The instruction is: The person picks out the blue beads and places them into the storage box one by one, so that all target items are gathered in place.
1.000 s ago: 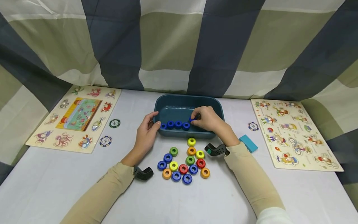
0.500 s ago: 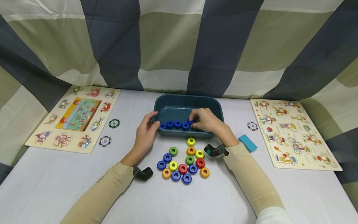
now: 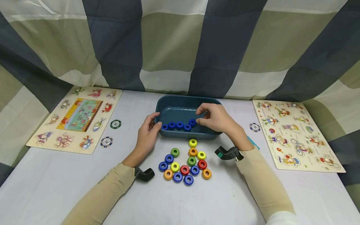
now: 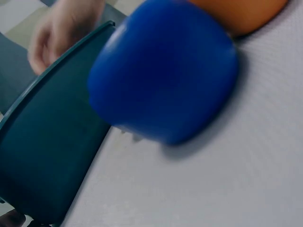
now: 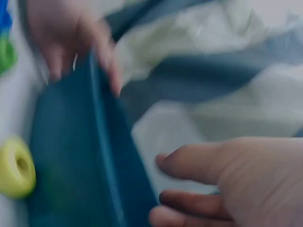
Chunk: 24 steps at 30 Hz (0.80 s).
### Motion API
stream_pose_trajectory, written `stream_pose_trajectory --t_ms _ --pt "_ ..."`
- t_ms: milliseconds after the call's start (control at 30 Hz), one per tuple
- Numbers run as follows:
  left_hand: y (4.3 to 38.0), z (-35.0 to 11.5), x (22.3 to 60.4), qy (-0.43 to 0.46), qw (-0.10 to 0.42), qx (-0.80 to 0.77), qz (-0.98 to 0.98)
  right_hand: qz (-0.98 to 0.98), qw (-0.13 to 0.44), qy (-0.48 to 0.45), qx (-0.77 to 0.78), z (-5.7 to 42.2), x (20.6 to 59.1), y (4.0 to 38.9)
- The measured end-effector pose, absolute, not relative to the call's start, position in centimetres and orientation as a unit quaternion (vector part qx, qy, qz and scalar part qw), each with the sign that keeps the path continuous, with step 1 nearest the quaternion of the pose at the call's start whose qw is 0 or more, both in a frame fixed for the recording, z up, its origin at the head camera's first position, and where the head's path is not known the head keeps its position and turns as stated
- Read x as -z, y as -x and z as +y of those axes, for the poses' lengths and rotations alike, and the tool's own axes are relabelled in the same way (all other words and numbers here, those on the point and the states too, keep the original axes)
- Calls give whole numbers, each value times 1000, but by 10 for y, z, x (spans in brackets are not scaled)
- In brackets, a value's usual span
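A dark teal tray (image 3: 184, 134) holds a row of several blue rings (image 3: 179, 125) along its near wall. My left hand (image 3: 147, 134) grips the tray's left end, thumb at the front corner and fingers over the rim. Over the tray's right part is my right hand (image 3: 216, 118), its thumb and fingers apart with nothing between them. The rightmost blue ring (image 3: 192, 122) lies just left of those fingertips. In the right wrist view, the right hand's fingers (image 5: 194, 163) are loosely bent beside the tray wall.
Blue, red, orange, green and yellow rings (image 3: 184, 170) lie loose in front of the tray. Picture puzzle boards (image 3: 97, 143) (image 3: 281, 165) lie at left and right. Poker chips (image 3: 106, 142) (image 3: 254, 127) sit near them. A light blue block (image 3: 253, 142) is partly behind the right forearm. A checked curtain (image 3: 171, 40) hangs behind.
My right hand has set a blue ring down at the right end of the row, let go and moved right and slightly up. The left hand has stayed on the tray.
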<state>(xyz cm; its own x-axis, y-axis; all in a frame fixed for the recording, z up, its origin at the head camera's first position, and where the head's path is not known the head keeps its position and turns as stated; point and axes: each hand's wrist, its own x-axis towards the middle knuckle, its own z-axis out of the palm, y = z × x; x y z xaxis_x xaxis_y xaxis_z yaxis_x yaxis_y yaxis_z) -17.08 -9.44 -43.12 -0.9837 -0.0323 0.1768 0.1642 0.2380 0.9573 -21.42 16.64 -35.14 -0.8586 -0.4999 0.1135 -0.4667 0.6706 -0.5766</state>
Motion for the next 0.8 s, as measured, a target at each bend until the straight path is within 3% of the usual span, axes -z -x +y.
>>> stream_pose_trajectory --t_ms 133,300,800 --pt "160 -91 410 43 78 612 -786 877 15 336 343 163 340 185" --pt "154 -90 394 38 80 612 -786 845 67 414 331 147 343 161" --pt "152 -91 396 40 70 617 -783 817 86 503 268 103 392 139"
